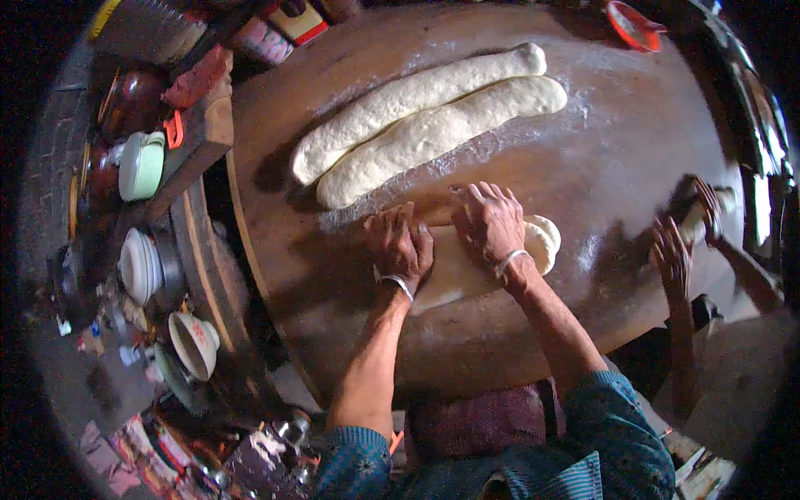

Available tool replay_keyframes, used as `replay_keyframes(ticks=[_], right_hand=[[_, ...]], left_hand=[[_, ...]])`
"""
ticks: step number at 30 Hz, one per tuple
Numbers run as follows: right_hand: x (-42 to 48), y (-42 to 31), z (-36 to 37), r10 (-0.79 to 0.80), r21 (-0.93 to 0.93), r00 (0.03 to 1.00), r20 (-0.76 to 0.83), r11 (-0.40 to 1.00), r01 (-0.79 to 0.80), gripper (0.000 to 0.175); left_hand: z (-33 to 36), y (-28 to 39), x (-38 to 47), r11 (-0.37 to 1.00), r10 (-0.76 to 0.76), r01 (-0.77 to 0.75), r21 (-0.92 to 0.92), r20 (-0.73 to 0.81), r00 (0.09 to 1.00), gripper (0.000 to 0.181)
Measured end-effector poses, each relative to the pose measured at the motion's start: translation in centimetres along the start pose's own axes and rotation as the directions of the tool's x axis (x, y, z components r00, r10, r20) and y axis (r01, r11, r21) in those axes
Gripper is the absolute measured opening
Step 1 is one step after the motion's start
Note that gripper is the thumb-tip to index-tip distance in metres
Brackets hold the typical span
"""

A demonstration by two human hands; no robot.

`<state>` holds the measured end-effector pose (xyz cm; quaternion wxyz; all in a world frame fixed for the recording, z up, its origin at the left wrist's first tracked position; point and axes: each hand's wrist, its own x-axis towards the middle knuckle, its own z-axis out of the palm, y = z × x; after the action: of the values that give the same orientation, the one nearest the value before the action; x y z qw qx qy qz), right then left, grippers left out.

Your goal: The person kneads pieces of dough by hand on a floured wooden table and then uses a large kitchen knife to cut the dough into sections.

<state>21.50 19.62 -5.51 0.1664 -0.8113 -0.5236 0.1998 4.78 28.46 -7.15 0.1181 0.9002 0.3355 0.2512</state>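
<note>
A flattened, pale piece of dough [450, 269] lies before me on the wooden table [637, 137]. Both my hands are on its far side. My left hand [403, 244] is somewhat blurred, its fingers bent over the dough's far edge. To the right, my right hand [492, 222] presses down with its palm, the fingers reaching past that edge. Whether either hand grips the dough is hidden. Folded layers show at the dough's right end [544, 244]. Beyond my hands, two long dough rolls, the farther one [419, 106] and the nearer one [444, 134], lie side by side, touching along part of their length.
At the right, another person's hands [672, 256] work a smaller dough piece [695, 222]. A red-rimmed strainer [634, 28] lies at the far right. Left of the table, a wooden beam [206, 125] carries a pale green container [142, 165]; bowls [195, 347] stand lower down.
</note>
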Motion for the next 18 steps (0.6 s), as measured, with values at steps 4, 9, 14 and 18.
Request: replay_keyframes(ticks=[4, 9, 14, 18], right_hand=[[5.1, 0.9, -1.3, 0.187, -0.106, 0.945, 0.269, 0.981, -0.164, 0.044], [-1.6, -3.6, 1.0, 0.006, -0.258, 0.998, 0.063, 0.966, 0.011, 0.050], [-10.7, -1.6, 3.2, -0.164, -0.168, 0.930, -0.330, 0.979, 0.113, 0.043], [-14.8, -6.5, 5.7, 0.012, -0.209, 0.842, -0.540, 0.967, -0.147, 0.051]], left_hand=[[0.4, -0.1, 3.8, 0.988, 0.043, -0.048, -0.146, -0.036, 0.998, 0.021], [-0.7, -2.3, 0.2, 0.983, 0.163, -0.177, 0.049, 0.208, 0.964, 0.044], [-6.3, 4.0, -5.9, 0.967, 0.256, -0.249, -0.060, 0.186, 0.949, 0.048], [-4.1, 2.1, -15.3, 0.930, 0.367, -0.368, -0.005, 0.088, 0.926, 0.055]])
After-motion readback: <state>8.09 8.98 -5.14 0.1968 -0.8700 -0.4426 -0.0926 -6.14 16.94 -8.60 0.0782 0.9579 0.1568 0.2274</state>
